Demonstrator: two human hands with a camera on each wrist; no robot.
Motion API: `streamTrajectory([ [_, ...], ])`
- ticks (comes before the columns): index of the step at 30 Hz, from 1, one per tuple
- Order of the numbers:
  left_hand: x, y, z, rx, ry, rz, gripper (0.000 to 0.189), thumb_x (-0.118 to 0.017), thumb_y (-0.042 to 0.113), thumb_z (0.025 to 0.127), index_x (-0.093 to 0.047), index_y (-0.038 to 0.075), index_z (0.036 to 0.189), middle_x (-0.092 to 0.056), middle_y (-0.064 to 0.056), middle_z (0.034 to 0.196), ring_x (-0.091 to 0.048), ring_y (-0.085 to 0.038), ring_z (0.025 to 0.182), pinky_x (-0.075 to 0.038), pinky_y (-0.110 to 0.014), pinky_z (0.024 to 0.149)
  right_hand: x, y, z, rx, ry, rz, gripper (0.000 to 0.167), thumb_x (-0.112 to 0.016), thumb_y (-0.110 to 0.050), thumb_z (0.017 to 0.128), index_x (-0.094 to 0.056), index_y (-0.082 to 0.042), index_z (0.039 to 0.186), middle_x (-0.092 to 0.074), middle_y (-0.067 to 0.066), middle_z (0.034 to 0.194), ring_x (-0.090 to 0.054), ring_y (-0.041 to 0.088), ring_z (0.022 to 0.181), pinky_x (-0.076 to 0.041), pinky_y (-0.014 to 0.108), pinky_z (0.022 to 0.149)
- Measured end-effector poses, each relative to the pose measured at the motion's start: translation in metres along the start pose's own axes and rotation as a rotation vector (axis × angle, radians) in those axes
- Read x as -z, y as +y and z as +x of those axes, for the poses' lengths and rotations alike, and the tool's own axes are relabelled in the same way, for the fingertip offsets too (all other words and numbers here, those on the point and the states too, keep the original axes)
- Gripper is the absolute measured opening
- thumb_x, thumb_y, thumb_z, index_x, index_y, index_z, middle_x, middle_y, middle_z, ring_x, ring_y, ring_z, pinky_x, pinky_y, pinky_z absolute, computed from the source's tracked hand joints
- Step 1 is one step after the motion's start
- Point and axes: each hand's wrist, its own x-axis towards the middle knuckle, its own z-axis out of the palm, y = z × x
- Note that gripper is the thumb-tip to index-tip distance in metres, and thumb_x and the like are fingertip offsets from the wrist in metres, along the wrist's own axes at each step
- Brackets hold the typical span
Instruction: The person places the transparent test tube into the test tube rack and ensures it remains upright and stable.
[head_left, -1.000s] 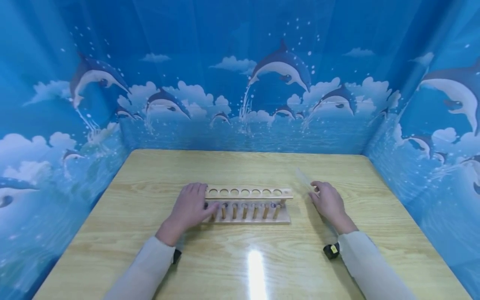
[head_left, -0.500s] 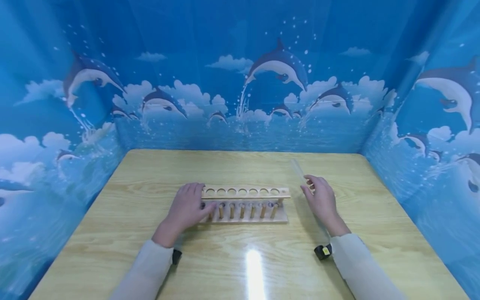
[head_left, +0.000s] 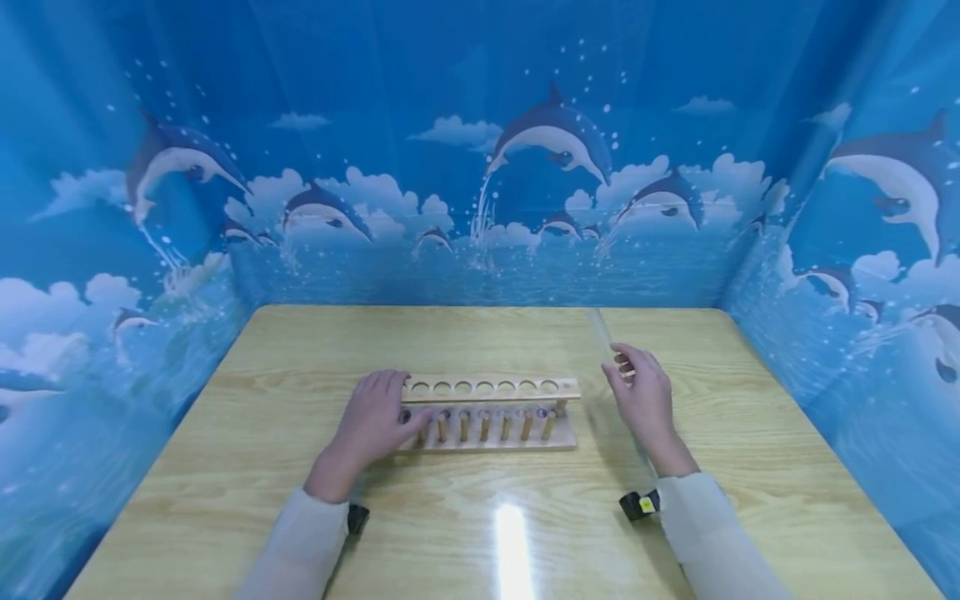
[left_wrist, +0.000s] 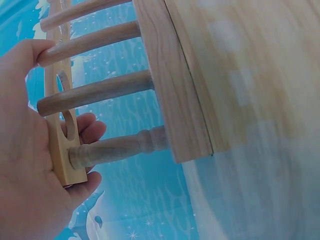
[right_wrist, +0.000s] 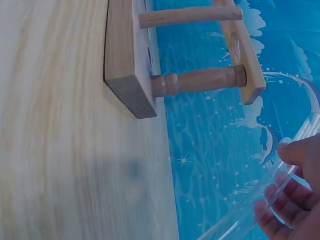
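Observation:
A wooden test tube rack stands on the table, with a row of round holes in its top bar and a row of upright pegs below. My left hand grips the left end of that bar; in the left wrist view the thumb reaches a peg and several fingers curl behind the bar. To the right of the rack, my right hand holds a clear test tube between thumb and fingers, apart from the rack. The tube is tilted, and its far part points away from me in the head view.
The light wood-grain table carries the rack, with a bright glare spot at its front. A blue curtain printed with dolphins encloses the back and both sides. Each wrist bears a small dark camera.
My right hand has moved slightly forward and left with the test tube, whose far end now reaches farther toward the back edge. The left hand stays on the rack.

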Motion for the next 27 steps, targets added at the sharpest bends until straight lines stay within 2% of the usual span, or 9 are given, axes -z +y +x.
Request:
streamTrajectory([
  [5,0.000,0.000,-0.001,0.000,0.009,-0.012,0.072,-0.061,0.051,0.090,-0.050,-0.007,0.131,-0.054,-0.024,0.128,-0.047,-0.040,0.123,-0.032,-0.055,0.110,-0.002,-0.006,0.000,0.011,0.058,0.035,0.032,-0.070,-0.006,0.088,-0.064,0.002,0.118,-0.065,0.018,0.098,-0.063,0.030,0.084,-0.056,0.044,0.072],
  [10,-0.001,-0.001,-0.002,0.001,0.015,-0.017,0.073,-0.060,0.053,0.090,-0.049,-0.006,0.131,-0.054,-0.024,0.129,-0.047,-0.039,0.123,-0.032,-0.054,0.110,-0.006,-0.016,-0.001,0.024,0.109,0.073,0.032,-0.070,-0.008,0.089,-0.063,0.001,0.119,-0.064,0.017,0.099,-0.063,0.027,0.084,-0.056,0.037,0.072],
  [17,-0.002,-0.001,0.001,-0.016,0.038,-0.002,0.071,-0.060,0.054,0.090,-0.051,-0.006,0.129,-0.055,-0.023,0.126,-0.049,-0.039,0.121,-0.033,-0.054,0.109,-0.009,-0.032,0.001,0.029,0.189,0.139,0.032,-0.070,-0.005,0.088,-0.063,0.002,0.119,-0.063,0.018,0.099,-0.064,0.029,0.086,-0.055,0.036,0.074],
  [23,-0.002,-0.002,0.000,-0.016,0.041,-0.007,0.070,-0.061,0.052,0.090,-0.051,-0.006,0.129,-0.056,-0.023,0.126,-0.049,-0.039,0.121,-0.033,-0.055,0.109,-0.010,-0.045,-0.001,0.049,0.214,0.218,0.033,-0.069,-0.005,0.089,-0.061,0.004,0.120,-0.062,0.019,0.100,-0.063,0.028,0.088,-0.050,0.013,0.076],
  [27,-0.004,-0.002,-0.002,-0.010,0.041,-0.009,0.069,-0.062,0.050,0.089,-0.051,-0.006,0.128,-0.056,-0.023,0.125,-0.049,-0.040,0.120,-0.034,-0.055,0.108,-0.008,-0.051,-0.003,0.092,0.245,0.264,0.033,-0.068,-0.002,0.089,-0.061,0.006,0.119,-0.062,0.022,0.099,-0.062,0.030,0.089,-0.047,0.008,0.077],
])
